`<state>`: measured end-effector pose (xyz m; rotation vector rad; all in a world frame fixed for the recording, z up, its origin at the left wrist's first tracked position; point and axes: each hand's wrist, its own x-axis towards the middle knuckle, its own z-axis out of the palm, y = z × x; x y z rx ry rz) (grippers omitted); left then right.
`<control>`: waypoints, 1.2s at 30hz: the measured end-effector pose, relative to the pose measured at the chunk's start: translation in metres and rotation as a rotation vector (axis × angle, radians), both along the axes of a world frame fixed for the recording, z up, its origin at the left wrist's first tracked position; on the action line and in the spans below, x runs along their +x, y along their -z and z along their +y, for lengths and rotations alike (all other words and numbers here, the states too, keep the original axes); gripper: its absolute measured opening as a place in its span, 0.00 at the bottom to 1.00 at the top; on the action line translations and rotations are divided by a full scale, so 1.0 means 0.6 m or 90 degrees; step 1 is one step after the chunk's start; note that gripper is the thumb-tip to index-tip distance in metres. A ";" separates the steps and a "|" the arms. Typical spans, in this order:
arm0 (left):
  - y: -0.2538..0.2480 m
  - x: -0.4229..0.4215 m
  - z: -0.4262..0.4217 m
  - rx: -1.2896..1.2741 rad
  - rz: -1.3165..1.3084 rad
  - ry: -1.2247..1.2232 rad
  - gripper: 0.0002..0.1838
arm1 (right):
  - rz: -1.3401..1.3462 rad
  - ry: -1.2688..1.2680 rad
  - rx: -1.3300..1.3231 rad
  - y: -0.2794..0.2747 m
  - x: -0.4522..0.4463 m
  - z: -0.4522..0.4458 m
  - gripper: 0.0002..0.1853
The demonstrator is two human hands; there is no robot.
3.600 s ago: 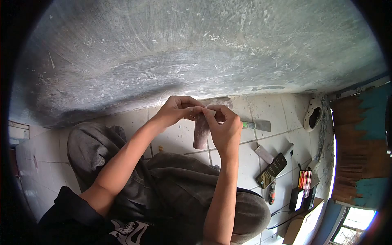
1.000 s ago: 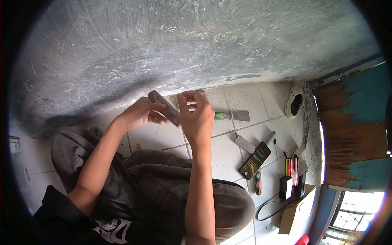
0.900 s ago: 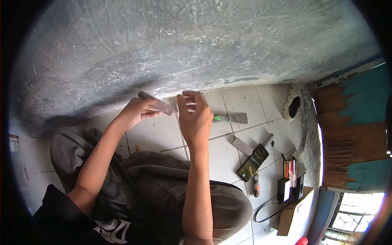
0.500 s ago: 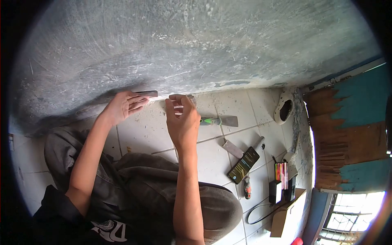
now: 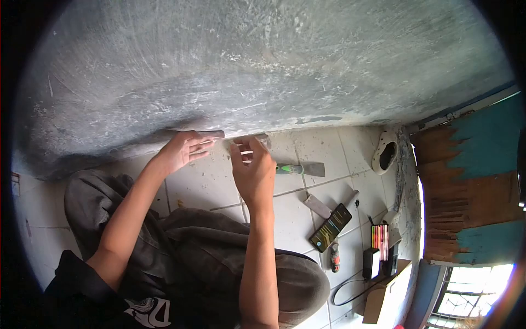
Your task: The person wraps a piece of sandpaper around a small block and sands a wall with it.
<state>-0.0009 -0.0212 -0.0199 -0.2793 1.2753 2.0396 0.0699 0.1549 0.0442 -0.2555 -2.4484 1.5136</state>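
My left hand is by the foot of the grey wall, holding a dark flat bar against or very near it. The hand's fingers are partly stretched below the bar. Close by on the right, my right hand has its thumb and fingers curled together. A small greyish flat piece shows just beyond those fingers; what they grip is too hidden to name. On the tiles beside the right hand lies a scraper with a green and dark handle.
On the tiled floor lie a phone, a putty knife partly under it, and a red and black handle. Farther right are a clog, coloured sticks and a cardboard box. Loose debris dots the wall's base.
The whole scene has shifted slightly right and down as the view moved. Both hands keep nearly the same pose beside the wall; the dark bar stays with my left hand.
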 end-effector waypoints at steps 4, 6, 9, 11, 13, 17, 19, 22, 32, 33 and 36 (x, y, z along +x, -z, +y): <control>0.005 0.001 0.002 -0.026 0.013 -0.002 0.24 | -0.012 -0.006 0.000 0.001 0.000 0.000 0.08; 0.018 -0.004 -0.002 -0.024 0.012 -0.011 0.24 | -0.015 -0.013 0.000 0.003 -0.001 -0.001 0.08; 0.028 -0.003 -0.009 -0.016 0.018 0.008 0.25 | -0.018 -0.023 0.002 0.001 0.002 -0.002 0.08; 0.019 0.001 -0.003 -0.024 0.025 -0.002 0.24 | -0.015 -0.024 0.006 -0.001 0.001 -0.002 0.08; 0.023 0.000 -0.006 -0.019 0.031 0.003 0.24 | -0.021 -0.025 0.014 0.000 0.002 -0.001 0.08; 0.017 0.000 0.001 -0.024 0.019 -0.010 0.18 | -0.007 -0.031 0.012 0.004 0.002 0.000 0.08; 0.008 0.003 0.006 -0.037 0.012 -0.013 0.17 | -0.017 -0.030 0.011 0.005 0.002 -0.002 0.08; 0.008 0.005 0.003 -0.028 0.030 -0.015 0.16 | -0.037 -0.030 0.040 0.005 0.003 -0.001 0.09; 0.027 -0.003 0.002 0.065 -0.091 -0.072 0.14 | -0.069 -0.093 0.076 0.018 0.006 0.000 0.12; 0.026 -0.004 0.000 0.059 -0.088 -0.079 0.14 | -0.066 -0.099 0.070 0.018 0.006 -0.003 0.12; 0.025 -0.003 0.002 0.052 -0.086 -0.060 0.14 | -0.083 -0.088 0.077 0.015 0.010 -0.001 0.10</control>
